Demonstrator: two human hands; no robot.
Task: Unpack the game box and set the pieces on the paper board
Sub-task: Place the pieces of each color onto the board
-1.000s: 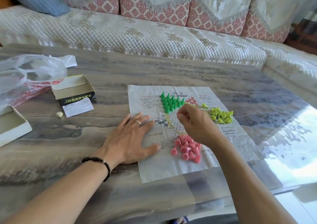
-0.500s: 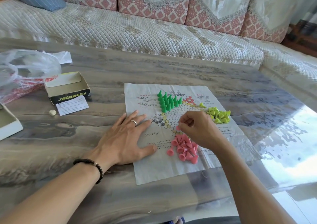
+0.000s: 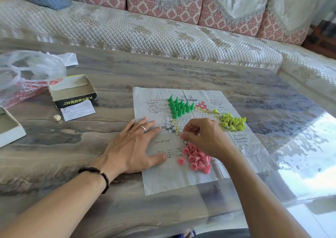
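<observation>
The paper board (image 3: 181, 175) lies flat on the table with a printed hexagon grid. Green pieces (image 3: 179, 106) stand upright in a cluster at its far side. Yellow-green pieces (image 3: 232, 123) lie in a loose heap at the right. Pink pieces (image 3: 196, 159) lie in a heap near the front. My left hand (image 3: 134, 145) rests flat, fingers spread, on the board's left edge. My right hand (image 3: 205, 137) pinches one pink piece (image 3: 182, 135) just above the grid, beside the pink heap. The open game box (image 3: 72, 92) stands empty at the left.
A small printed slip (image 3: 78, 110) and a white die (image 3: 57, 117) lie in front of the box. The box lid (image 3: 11, 130) is at the far left, a clear plastic bag (image 3: 27, 70) behind it. A quilted sofa (image 3: 145, 32) runs behind the table.
My right hand has come down from the board's middle toward the pink heap and now holds a pink piece at the grid. My left hand has stayed flat on the paper.
</observation>
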